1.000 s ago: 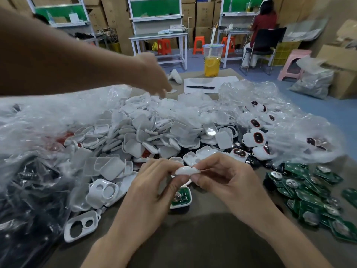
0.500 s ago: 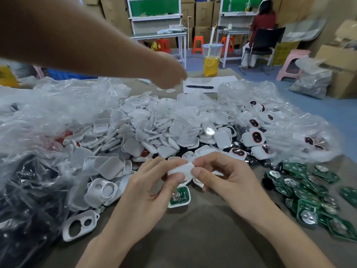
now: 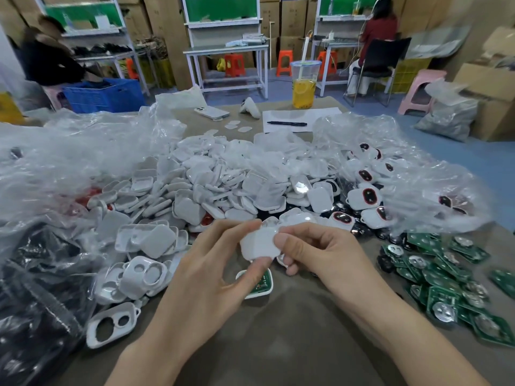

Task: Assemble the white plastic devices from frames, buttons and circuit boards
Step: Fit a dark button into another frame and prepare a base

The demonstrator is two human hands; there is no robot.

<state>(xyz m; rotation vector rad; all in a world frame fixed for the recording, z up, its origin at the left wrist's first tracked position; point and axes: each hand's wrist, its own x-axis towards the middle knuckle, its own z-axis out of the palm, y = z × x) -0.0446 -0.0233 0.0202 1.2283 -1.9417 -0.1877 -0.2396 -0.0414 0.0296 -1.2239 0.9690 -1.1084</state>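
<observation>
White plastic shell (image 3: 257,245) pinched over the brown table (image 3: 292,344).
Left hand (image 3: 206,277) and right hand (image 3: 320,252) curl fingers round it; beneath, a white frame (image 3: 262,294) holds a green circuit board (image 3: 264,280); a clear bag (image 3: 432,185) holds red-buttoned devices (image 3: 365,197).

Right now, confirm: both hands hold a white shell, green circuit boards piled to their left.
Wrong side: the head view shows the green circuit boards piled to their right. The left hand and right hand do hold the white shell.

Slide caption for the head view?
Left hand and right hand pinch a white shell above a board-fitted frame; shell heap behind, green circuit boards at right.
</observation>
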